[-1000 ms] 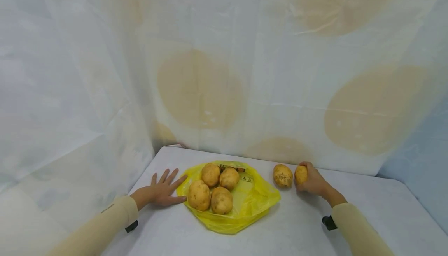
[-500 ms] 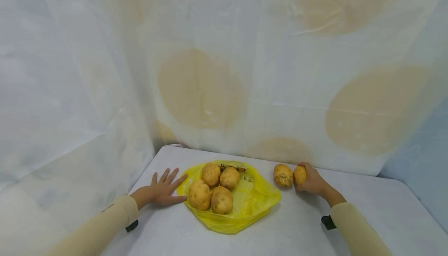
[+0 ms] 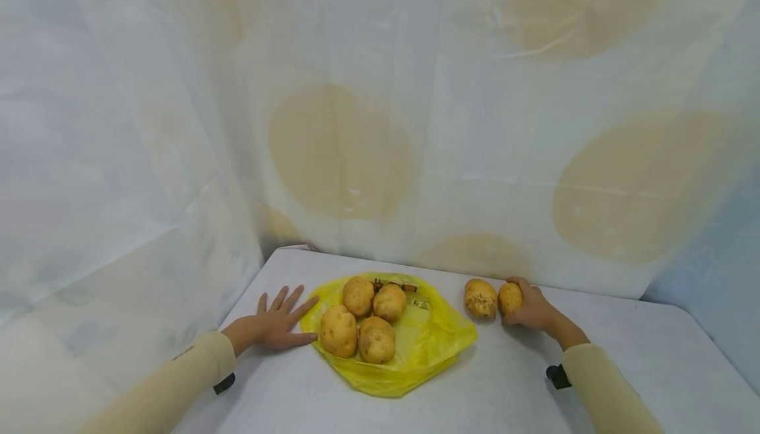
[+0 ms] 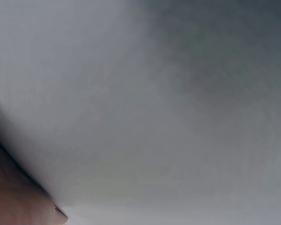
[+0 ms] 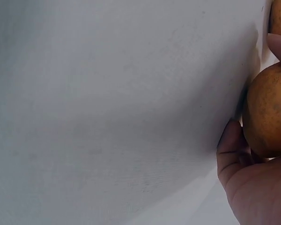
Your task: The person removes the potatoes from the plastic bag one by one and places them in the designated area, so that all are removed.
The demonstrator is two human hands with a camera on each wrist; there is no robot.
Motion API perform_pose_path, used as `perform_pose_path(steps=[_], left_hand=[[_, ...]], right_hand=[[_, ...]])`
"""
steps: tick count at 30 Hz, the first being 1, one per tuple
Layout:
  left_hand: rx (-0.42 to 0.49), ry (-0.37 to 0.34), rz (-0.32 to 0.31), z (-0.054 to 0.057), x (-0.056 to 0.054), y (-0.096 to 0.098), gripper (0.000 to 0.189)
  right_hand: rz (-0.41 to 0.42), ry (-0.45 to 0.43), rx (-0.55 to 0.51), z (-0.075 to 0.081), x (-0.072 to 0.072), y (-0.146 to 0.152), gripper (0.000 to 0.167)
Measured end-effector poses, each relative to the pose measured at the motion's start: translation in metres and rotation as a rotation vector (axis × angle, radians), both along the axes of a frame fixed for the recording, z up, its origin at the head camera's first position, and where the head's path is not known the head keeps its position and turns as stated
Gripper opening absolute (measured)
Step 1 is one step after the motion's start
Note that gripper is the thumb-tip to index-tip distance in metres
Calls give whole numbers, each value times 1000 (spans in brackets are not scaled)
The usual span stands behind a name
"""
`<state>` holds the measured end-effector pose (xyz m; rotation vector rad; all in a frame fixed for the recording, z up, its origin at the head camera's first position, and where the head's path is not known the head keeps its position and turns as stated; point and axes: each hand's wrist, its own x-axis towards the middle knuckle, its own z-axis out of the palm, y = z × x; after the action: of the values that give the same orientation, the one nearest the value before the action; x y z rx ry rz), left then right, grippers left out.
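Left hand (image 3: 276,327) flat on white table (image 3: 493,381), fingers splayed wide, thumb tip at the edge of the yellow bag (image 3: 439,335). Four potatoes (image 3: 375,334) bunched on the left part of the spread bag (dark print shows behind them). Right of the bag, on the table, a loose potato (image 3: 480,300). Just beside it, the rightmost potato (image 3: 510,299), gripped between right hand (image 3: 533,307)'s thumb and fingers.

A tan potato (image 3: 510,298), held in the right grip (image 3: 536,310), is near the counter's (image 3: 499,381) back edge, just beside a dirt-speckled potato (image 3: 481,299). Four more potatoes (image 3: 377,340) cluster on the left part of a crumpled, spread-out yellow bag (image 3: 424,335).
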<state>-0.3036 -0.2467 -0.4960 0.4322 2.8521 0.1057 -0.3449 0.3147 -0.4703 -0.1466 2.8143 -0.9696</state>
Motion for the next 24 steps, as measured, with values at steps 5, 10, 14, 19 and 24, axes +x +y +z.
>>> perform_pose_path(steps=[5, 10, 14, 19, 24], left_hand=[[-3, 0, 0, 0, 0, 0, 92], [-8, 3, -3, 1, 0, 0, 92], [-8, 7, -2, 1, -1, 0, 92], [-3, -2, -4, 1, 0, 1, 93], [10, -5, 0, 0, 0, 1, 93]], right_hand=[[16, 8, -16, -2, 0, 2, 106], [17, -7, -24, -2, 0, 2, 111], [13, -15, -24, 0, 1, 1, 113], [12, -25, -18, 2, 5, 0, 119], [5, -33, 12, 7, 8, 4, 122]])
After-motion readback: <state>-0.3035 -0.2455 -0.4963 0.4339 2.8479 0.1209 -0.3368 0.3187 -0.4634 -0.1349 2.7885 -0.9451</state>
